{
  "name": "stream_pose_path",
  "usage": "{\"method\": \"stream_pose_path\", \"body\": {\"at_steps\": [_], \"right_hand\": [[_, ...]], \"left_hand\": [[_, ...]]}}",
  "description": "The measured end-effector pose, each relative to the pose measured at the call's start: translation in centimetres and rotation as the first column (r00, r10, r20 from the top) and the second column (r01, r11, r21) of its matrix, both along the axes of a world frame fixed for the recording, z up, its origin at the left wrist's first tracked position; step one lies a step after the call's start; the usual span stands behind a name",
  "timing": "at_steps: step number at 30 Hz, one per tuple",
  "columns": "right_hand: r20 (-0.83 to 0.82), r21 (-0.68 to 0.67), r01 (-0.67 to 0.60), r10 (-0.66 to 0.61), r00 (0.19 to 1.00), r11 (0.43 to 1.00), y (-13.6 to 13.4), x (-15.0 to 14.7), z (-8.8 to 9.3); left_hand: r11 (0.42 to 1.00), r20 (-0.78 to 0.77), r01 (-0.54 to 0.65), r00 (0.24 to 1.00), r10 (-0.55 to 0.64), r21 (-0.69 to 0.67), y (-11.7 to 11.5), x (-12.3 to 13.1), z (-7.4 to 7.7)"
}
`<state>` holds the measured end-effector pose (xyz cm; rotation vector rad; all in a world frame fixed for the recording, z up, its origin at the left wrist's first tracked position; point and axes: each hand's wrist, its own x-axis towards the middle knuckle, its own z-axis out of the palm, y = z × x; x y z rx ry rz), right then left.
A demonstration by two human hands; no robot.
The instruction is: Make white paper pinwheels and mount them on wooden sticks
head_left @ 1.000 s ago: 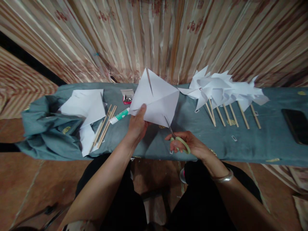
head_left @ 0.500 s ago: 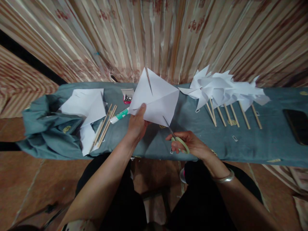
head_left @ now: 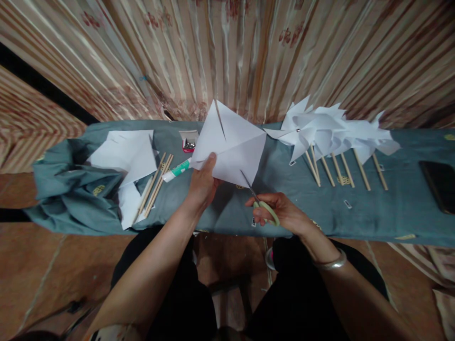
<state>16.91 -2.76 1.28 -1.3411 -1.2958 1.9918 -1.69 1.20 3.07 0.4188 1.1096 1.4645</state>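
Observation:
My left hand (head_left: 204,182) grips a square sheet of white paper (head_left: 236,137) at its near-left edge, thumb on top. A slit runs inward from the sheet's top corner, and creases cross its middle. In my right hand (head_left: 272,208) is a pair of scissors (head_left: 265,208) with pale green handles. Their blades lie at the sheet's near-right corner, along a cut line there. Behind the left side of the sheet sits a small red and white box (head_left: 189,142) of shiny pins or tacks. A green and white glue stick (head_left: 177,170) lies beside my left hand.
Several finished paper pinwheels (head_left: 316,130) on wooden sticks lie overlapping at the right. Loose white paper (head_left: 124,154) and wooden sticks (head_left: 156,189) are at the left. A dark phone (head_left: 439,184) rests at the far right of the cloth-covered table (head_left: 302,213). A curtain (head_left: 241,57) hangs behind.
Almost nothing differs. The paper has shifted very slightly at its right side, while both hands and the scissors keep nearly the same position.

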Motion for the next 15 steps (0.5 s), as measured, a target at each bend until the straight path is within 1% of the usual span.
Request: {"method": "stream_pose_path", "body": {"at_steps": [4, 9, 15], "right_hand": [[-0.013, 0.000, -0.001, 0.001, 1.000, 1.000, 0.08, -0.08, 0.26], [-0.009, 0.004, 0.004, -0.004, 1.000, 1.000, 0.05, -0.12, 0.25], [-0.038, -0.013, 0.041, -0.042, 0.998, 0.999, 0.05, -0.25, -0.03]], "left_hand": [[1.000, 0.014, 0.027, 1.000, -0.027, -0.011, -0.17, 0.23, 0.10], [1.000, 0.027, 0.017, 0.999, -0.016, -0.026, -0.27, 0.21, 0.15], [0.999, 0.018, 0.014, 1.000, -0.013, -0.035, -0.29, 0.19, 0.13]]}}
